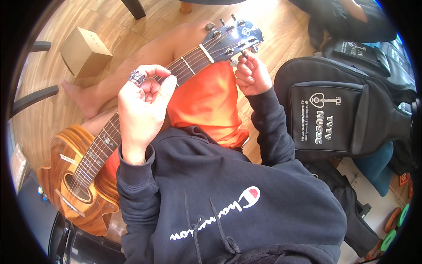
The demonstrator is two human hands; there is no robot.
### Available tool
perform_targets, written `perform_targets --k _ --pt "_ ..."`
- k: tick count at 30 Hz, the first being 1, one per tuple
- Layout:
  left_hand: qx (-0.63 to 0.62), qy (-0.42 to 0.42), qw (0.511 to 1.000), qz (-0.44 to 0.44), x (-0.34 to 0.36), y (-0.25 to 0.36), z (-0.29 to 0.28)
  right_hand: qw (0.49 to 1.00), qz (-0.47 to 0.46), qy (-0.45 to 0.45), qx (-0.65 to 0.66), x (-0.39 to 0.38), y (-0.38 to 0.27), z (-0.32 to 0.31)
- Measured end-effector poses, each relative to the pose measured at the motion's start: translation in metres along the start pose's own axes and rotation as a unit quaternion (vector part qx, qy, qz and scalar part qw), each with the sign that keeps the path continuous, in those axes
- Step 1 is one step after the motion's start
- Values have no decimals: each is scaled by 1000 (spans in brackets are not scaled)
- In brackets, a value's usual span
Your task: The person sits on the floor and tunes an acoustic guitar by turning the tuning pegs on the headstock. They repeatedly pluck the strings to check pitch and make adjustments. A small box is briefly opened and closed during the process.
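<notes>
Right hand (253, 75) grips a far tuning peg (244, 53); left hand's (147, 103) grip, over the neck (187, 66), I cannot tell. Overtightening could snap strings (85, 174).

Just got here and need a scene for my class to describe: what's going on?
A person in a black hoodie has an acoustic guitar across their lap, its body to their left and its headstock ahead to the right. The right hand has its fingers at a tuning peg. The left hand, wearing a silver ring, is over the neck, finger and thumb close together; whether it touches a string is unclear. A black bag is to the right.
</notes>
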State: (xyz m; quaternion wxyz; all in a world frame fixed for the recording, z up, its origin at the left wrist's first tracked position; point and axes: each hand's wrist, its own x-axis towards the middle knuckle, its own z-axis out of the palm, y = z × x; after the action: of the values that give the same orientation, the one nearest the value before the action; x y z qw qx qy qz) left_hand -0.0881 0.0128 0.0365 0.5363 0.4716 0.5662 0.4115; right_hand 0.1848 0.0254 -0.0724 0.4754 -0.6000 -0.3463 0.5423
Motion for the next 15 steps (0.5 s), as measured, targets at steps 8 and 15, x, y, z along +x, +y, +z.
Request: perform_targets --k 8,15 --pt "46 -43 998 -5 2 0 -5 969 -166 70 -170 -2 -1 16" --pt "152 -105 983 5 16 28 23 1000 -2 -8 20 0 -2 6"
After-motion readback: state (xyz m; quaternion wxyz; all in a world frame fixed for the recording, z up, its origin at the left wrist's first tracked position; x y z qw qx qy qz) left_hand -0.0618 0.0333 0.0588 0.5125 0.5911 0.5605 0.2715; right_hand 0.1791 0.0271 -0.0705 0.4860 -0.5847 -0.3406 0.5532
